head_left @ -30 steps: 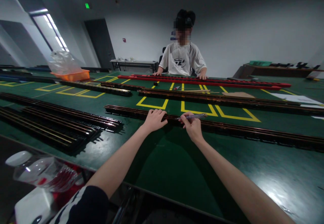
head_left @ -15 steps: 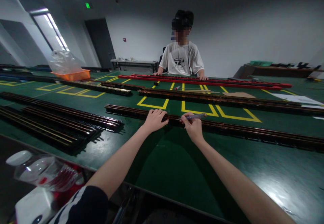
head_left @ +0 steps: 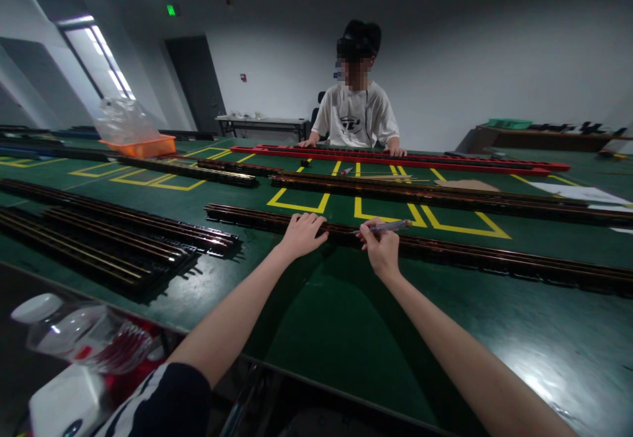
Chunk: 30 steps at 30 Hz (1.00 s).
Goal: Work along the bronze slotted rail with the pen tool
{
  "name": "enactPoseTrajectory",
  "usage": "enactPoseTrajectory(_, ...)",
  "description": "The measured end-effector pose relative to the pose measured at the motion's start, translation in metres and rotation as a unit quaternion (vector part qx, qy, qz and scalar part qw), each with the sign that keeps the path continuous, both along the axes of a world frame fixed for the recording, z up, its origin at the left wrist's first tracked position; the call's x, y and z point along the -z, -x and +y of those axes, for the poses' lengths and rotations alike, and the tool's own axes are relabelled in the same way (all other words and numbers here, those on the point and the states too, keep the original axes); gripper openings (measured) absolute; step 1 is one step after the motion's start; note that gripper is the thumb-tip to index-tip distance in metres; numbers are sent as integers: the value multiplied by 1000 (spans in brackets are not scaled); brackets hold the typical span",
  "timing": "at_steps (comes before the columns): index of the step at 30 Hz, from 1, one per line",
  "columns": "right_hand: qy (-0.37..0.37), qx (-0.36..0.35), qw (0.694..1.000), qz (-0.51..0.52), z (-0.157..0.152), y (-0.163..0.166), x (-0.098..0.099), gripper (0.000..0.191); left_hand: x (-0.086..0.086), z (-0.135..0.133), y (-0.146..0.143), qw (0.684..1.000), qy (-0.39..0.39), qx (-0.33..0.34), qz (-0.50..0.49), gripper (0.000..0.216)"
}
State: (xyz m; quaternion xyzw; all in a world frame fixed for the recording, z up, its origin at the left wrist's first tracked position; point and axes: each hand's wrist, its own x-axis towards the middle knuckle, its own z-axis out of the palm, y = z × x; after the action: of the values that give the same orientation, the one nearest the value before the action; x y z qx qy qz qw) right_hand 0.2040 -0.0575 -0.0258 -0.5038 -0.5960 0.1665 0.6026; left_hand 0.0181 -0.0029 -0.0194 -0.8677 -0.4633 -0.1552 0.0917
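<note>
On our green table (head_left: 316, 331), our right hand (head_left: 380, 246) pinches a pen-like tool (head_left: 397, 225) at a long dark strip (head_left: 465, 256); our left hand (head_left: 302, 234) drapes over it, grip unclear. Beyond lie another strip (head_left: 445, 194) and a red rail (head_left: 494, 165).

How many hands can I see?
4: your left hand on a dark strip, right hand holding a pen-like tool, and a co-worker's two hands at the red strip.

My strip (head_left: 494, 258) looks glossy, with coppery, metallic lines; the surface (head_left: 316, 338) is smooth, with a sheen. The bottle (head_left: 89, 335) is shiny clear plastic, the bag (head_left: 126, 122) crinkled plastic, my sleeve (head_left: 171, 391) matt cloth.
</note>
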Motion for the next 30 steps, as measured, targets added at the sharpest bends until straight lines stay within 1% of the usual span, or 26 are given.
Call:
enactPoseTrajectory(7, -2, -23, 1000, 7, 1, 0, 0, 26, 1, 1, 0, 1000, -1, -1, 0, 32)
enactPoseTrajectory(12, 6, -20, 999, 24, 1, 0, 1, 27, 2, 1, 0, 1000, -6, -5, 6, 33)
enactPoseTrajectory(16, 4, -20, 1000, 10, 1, 0, 0, 29, 2, 1, 0, 1000, -10, -2, 6, 33)
enactPoseTrajectory(30, 6, -21, 1000, 15, 0, 0, -1, 36, -1, 0, -1, 1000, 8, 2, -3, 32)
